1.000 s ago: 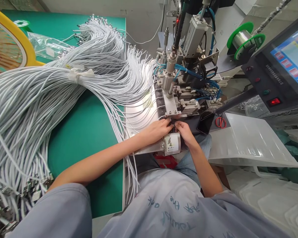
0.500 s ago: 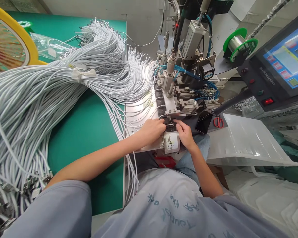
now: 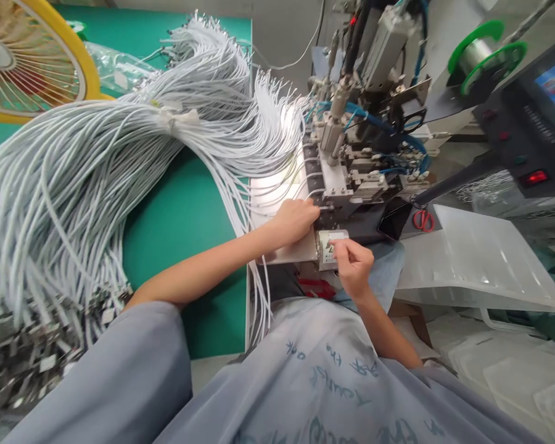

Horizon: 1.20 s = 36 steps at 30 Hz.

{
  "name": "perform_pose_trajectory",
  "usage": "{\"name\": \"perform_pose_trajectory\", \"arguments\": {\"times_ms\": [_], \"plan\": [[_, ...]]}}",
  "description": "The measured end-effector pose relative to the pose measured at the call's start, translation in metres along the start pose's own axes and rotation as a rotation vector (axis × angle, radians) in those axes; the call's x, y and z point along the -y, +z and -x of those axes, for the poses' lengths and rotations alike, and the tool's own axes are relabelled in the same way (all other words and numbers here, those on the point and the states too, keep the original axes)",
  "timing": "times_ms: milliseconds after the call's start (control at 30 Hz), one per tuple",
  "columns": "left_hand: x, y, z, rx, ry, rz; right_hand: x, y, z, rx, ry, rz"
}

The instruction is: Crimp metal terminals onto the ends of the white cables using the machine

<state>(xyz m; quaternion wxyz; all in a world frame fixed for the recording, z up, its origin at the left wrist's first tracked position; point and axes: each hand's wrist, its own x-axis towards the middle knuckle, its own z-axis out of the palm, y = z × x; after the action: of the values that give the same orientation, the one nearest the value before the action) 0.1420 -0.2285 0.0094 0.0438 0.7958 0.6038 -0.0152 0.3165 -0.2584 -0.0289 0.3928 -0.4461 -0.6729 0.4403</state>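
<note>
In the head view, your left hand (image 3: 298, 220) lies right of centre, fingers curled at the near end of the machine (image 3: 335, 179); you may have a cable end pinched there, but the fingertips are too hidden to tell. Your right hand (image 3: 355, 265) is half closed, thumb and fingers drawn together, just below and to the right, in front of the can (image 3: 325, 262) with the label; whether it grips anything, you can't tell. The cables (image 3: 74, 148) sweep from the left edge to the middle, tied near the upper left, and several run into the machine's dark block beside your left hand. They lie over the green table (image 3: 189, 203). A phone (image 3: 393, 216) and red scissors (image 3: 424, 220) sit right of the machine, the spool (image 3: 475, 57) at upper right, the fan (image 3: 87, 68) at upper left.
</note>
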Motion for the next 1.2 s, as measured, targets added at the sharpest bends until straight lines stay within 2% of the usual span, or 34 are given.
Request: {"name": "perform_pose_trajectory", "arguments": {"times_ms": [67, 133, 167, 233, 300, 400, 467, 533, 600, 633, 700, 733, 800, 867, 1033, 1200], "plan": [[0.001, 0.001, -0.001, -0.032, -0.044, -0.03, 0.005, 0.023, 0.018, 0.314, 0.196, -0.13], [0.002, 0.001, -0.003, -0.03, -0.057, -0.037, 0.005, 0.05, 0.032, 0.584, 0.326, -0.226], [0.002, 0.001, -0.003, -0.025, -0.06, -0.035, 0.004, 0.062, 0.038, 0.661, 0.348, -0.248], [0.0, 0.001, -0.004, -0.021, -0.072, -0.029, 0.0, 0.081, 0.045, 0.709, 0.341, -0.243], [-0.003, -0.001, -0.003, -0.036, -0.103, -0.018, -0.002, 0.089, 0.05, 0.678, 0.348, -0.235], [-0.015, -0.006, 0.002, -0.09, -0.092, 0.071, 0.001, 0.079, 0.053, 0.63, 0.44, -0.304], [-0.026, -0.01, 0.009, -0.117, 0.057, 0.235, 0.005, 0.061, 0.051, 0.62, 0.44, -0.297], [-0.037, -0.012, 0.017, -0.097, 0.278, 0.471, 0.011, 0.037, 0.044, 0.567, 0.334, -0.193], [-0.043, -0.012, 0.022, -0.052, 0.428, 0.678, 0.015, 0.011, 0.033, 0.442, 0.215, -0.09], [-0.044, -0.012, 0.024, -0.039, 0.45, 0.745, 0.017, -0.002, 0.026, 0.381, 0.186, -0.08], [-0.043, -0.01, 0.025, -0.064, 0.405, 0.798, 0.019, -0.022, 0.014, 0.221, 0.161, -0.083], [-0.041, -0.009, 0.023, -0.104, 0.362, 0.8, 0.02, -0.028, 0.009, 0.097, 0.152, -0.086], [-0.035, -0.007, 0.019, -0.203, 0.282, 0.789, 0.018, -0.035, 0.001, -0.139, 0.122, -0.113], [-0.03, -0.007, 0.016, -0.272, 0.246, 0.785, 0.015, -0.034, -0.005, -0.267, 0.089, -0.176], [-0.028, -0.014, 0.014, -0.31, 0.284, 0.811, 0.013, -0.022, -0.012, -0.253, 0.087, -0.328], [-0.032, -0.018, 0.017, -0.325, 0.321, 0.951, 0.021, -0.024, -0.012, -0.161, -0.034, -0.323]]}}
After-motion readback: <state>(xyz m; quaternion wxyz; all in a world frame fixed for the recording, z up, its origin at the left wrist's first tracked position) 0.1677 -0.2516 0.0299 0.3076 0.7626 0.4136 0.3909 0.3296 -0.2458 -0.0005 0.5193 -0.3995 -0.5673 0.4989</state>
